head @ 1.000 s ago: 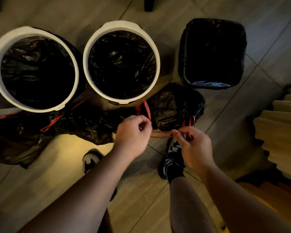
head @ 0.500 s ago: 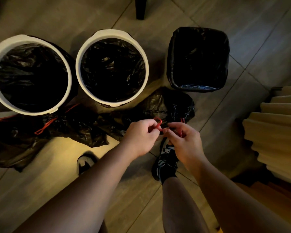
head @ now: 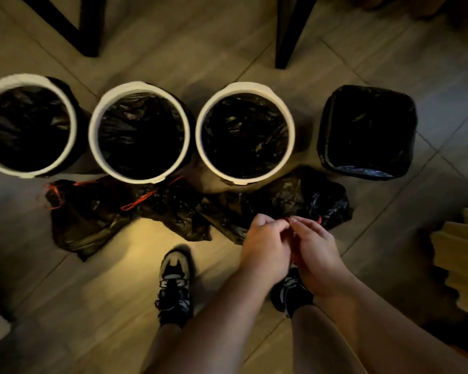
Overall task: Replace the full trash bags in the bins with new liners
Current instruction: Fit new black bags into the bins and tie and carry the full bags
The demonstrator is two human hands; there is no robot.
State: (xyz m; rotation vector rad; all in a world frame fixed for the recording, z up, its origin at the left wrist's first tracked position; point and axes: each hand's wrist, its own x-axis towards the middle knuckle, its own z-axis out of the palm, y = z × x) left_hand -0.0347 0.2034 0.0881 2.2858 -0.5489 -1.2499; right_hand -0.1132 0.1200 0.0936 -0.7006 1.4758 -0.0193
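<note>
Three round white bins stand in a row, left [head: 73,122], middle [head: 95,147] and right [head: 200,147], each lined in black. A square bin [head: 322,147] with a black liner stands at the right. Black trash bags lie on the floor in front: one at the left [head: 92,211] with red drawstrings, and one at the right [head: 295,198]. My left hand [head: 262,249] and my right hand [head: 314,252] meet over the right bag, fingers curled together on its red drawstring [head: 319,219], mostly hidden by the fingers.
My two shoes [head: 174,282] stand on the tiled floor just behind the bags. Dark furniture legs [head: 287,33] rise beyond the bins. A ribbed pale object [head: 462,255] sits at the right edge.
My hands have come together from pulling the red drawstring apart. The view has pulled back, so a third white bin now shows at the left.
</note>
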